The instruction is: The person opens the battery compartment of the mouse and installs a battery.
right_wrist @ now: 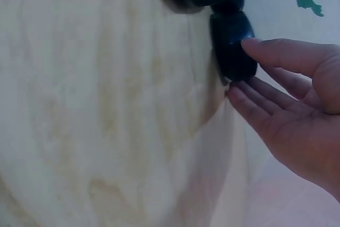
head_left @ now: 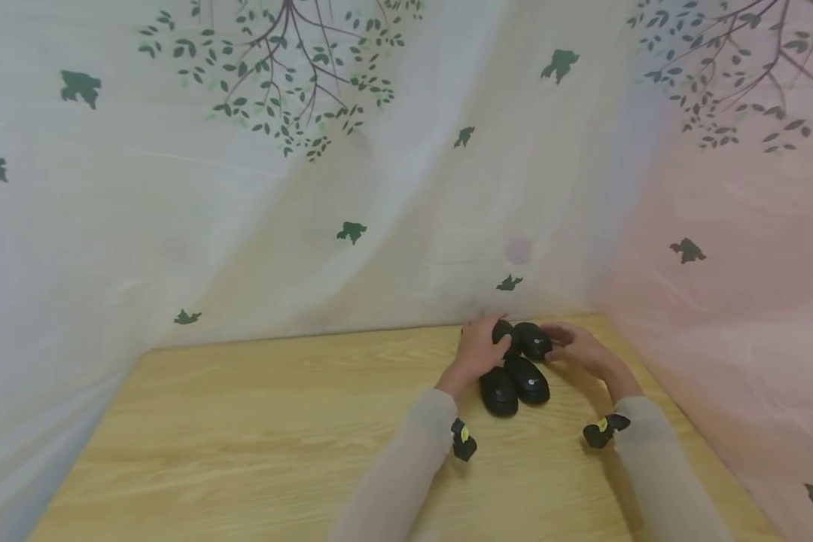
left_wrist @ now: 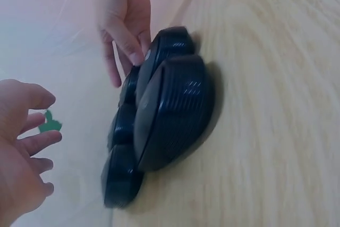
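Several black computer mice [head_left: 499, 393] stand close together at the back right of the wooden table. My left hand [head_left: 481, 346] hovers over the left end of the back row, partly covering the mice there. In the left wrist view, that hand [left_wrist: 21, 152] is apart from them, fingers loosely spread, holding nothing. My right hand [head_left: 579, 352] is at the right end of the back row. Its thumb [right_wrist: 260, 46] touches the end mouse [right_wrist: 234, 46], while its extended fingers lie along the outer side. Two mice sit in front, the right one [head_left: 528, 380] slanted beside the other.
The wooden table [head_left: 244, 436] extends far to the left. Behind it hangs a pale cloth [head_left: 257, 248] with leaf and bird prints, close to the back edge. A pinkish cloth [head_left: 738, 316] borders the right side. Both wrists carry small black devices [head_left: 606, 430].
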`<state>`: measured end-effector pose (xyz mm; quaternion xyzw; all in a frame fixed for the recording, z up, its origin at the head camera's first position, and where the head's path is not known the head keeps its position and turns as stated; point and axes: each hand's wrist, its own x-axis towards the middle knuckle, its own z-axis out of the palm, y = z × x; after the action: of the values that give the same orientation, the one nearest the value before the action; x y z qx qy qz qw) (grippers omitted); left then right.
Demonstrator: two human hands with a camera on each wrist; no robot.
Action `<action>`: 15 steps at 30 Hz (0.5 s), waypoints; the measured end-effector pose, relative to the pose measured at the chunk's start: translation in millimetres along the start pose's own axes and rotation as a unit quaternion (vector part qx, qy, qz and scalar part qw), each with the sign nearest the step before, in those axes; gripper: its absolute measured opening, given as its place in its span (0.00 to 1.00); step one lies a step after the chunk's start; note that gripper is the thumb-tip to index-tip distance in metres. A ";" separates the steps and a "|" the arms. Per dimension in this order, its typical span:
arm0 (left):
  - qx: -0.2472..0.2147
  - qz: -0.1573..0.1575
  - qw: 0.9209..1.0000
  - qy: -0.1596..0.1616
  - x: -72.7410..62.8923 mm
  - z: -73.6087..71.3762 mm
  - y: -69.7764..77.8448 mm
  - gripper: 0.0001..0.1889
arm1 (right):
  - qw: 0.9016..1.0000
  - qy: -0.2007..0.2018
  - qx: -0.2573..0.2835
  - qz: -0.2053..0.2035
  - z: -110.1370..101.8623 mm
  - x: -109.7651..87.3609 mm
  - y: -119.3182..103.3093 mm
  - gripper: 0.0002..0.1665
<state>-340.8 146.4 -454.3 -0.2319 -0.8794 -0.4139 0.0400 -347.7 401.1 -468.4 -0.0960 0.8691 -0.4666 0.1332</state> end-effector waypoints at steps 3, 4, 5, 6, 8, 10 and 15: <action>-0.026 -0.001 0.999 0.019 -3.5 -7.1 -2.1 0.23 | 1.000 -0.002 -0.001 0.005 -3.1 -5.6 -4.5 0.43; -0.031 -0.006 0.999 0.024 -4.9 -9.6 -3.3 0.23 | 1.000 -0.001 0.001 0.008 -3.5 -7.6 -6.2 0.43; -0.039 -0.008 0.999 0.030 -6.4 -12.6 -4.8 0.23 | 1.000 0.003 0.005 0.010 -3.4 -9.3 -7.8 0.43; -0.045 -0.011 0.998 0.037 -7.8 -15.5 -6.6 0.23 | 1.000 0.006 0.005 0.012 -3.2 -11.2 -9.6 0.43; -0.055 -0.015 0.997 0.051 -10.2 -21.2 -10.7 0.23 | 1.000 0.016 0.003 0.010 -2.4 -14.3 -13.1 0.42; -0.061 -0.010 0.996 0.068 -12.7 -27.8 -15.4 0.22 | 1.000 0.030 0.001 0.006 -1.0 -16.4 -17.5 0.41; -0.068 0.003 0.990 0.124 -17.4 -48.7 -25.3 0.21 | 0.998 0.066 -0.001 -0.013 4.4 -16.5 -40.3 0.39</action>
<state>-342.4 89.6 -444.9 -0.1837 -0.8369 -0.4979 0.1338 -328.9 380.4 -434.7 -0.0764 0.8749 -0.4731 0.0696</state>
